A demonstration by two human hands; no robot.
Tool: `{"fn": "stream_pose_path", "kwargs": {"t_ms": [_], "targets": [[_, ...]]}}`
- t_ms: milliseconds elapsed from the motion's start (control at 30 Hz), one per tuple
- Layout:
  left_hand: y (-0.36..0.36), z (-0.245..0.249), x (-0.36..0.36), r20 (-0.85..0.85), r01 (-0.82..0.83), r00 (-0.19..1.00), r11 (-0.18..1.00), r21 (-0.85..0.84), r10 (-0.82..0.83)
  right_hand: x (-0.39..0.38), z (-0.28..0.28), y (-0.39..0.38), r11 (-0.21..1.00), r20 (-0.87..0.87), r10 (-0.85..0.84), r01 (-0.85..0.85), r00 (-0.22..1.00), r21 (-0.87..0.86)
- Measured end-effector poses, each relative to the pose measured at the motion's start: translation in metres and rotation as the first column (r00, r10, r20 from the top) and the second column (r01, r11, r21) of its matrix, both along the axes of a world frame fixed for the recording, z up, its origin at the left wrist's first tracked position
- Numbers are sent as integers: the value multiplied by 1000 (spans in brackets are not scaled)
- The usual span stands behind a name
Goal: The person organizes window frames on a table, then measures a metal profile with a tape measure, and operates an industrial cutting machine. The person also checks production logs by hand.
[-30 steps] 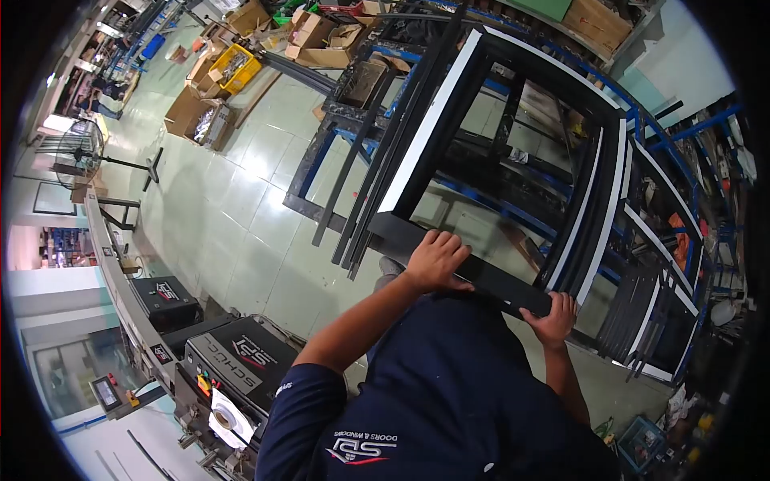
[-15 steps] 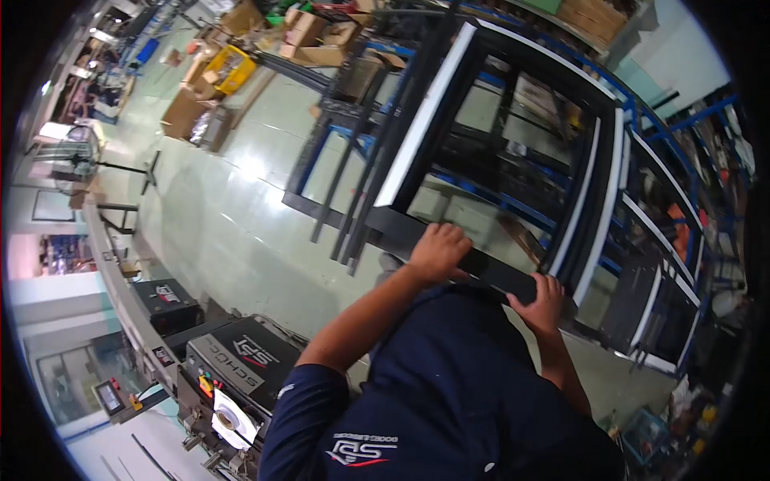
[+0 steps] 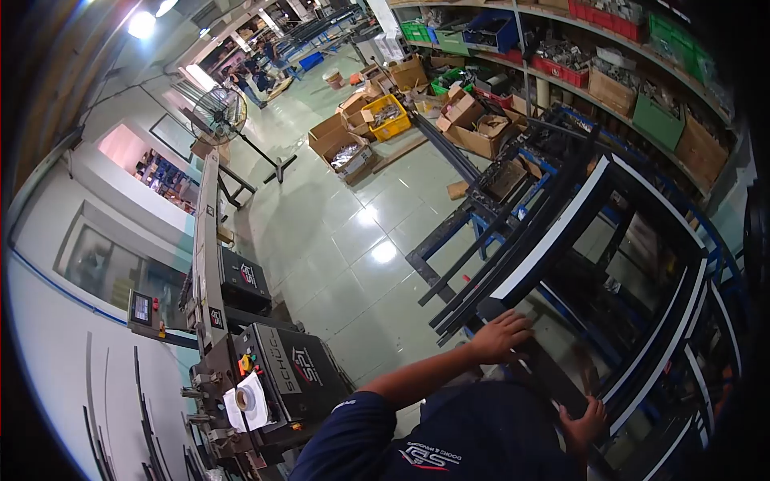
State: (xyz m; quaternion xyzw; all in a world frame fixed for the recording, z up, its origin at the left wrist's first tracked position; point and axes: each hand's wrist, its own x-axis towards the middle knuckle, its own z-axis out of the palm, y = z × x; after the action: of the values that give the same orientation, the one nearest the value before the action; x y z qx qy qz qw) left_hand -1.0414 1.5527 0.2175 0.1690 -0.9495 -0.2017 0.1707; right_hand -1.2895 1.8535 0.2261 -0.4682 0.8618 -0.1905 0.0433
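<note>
A large black frame with white strips [image 3: 553,232] lies on a blue and black rack at the right. Along its near side runs a dark flat bar [image 3: 553,373]. My left hand [image 3: 503,337] rests over the bar's upper end, fingers curled on its edge. Lower down, my right hand [image 3: 585,421] grips the same bar, thumb on one side. Several thin dark profiles [image 3: 473,301] lie beside the frame, left of its corner.
A long machine [image 3: 293,365] with a tape roll [image 3: 245,398] on it stands at the left. Behind are a standing fan [image 3: 218,116], cardboard boxes [image 3: 337,144], a yellow crate [image 3: 385,116] and shelves of bins [image 3: 561,72]. People are far off at the back.
The view has swung up and left, so the frame and my hands appear lower and further right. Both hands are still at the dark bar.
</note>
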Motion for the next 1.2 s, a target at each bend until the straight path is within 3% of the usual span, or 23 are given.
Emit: {"fn": "stream_pose_path", "kwargs": {"t_ms": [267,333,367,467,933,1200], "targets": [[-1,4,58,232,-256,937,965,-54,261,-9,-15,7,998,20,44,-44,999,-42],[4,-1,52,198,-305,931,952,-40,307,-15,-28,10,995,16,66,-64,998,-79],[8,-2,50,191,-338,921,940,-45,340,-16,-19,7,999,100,51,-50,994,-17],[13,-6,41,159,-409,897,911,-59,413,-11,58,-25,917,331,-148,3,932,400],[15,2,61,177,-526,839,850,20,515,-13,44,-33,946,314,-134,26,940,324],[38,-2,64,152,-549,830,834,59,536,0,50,-32,990,-12,-91,92,996,106]]}}
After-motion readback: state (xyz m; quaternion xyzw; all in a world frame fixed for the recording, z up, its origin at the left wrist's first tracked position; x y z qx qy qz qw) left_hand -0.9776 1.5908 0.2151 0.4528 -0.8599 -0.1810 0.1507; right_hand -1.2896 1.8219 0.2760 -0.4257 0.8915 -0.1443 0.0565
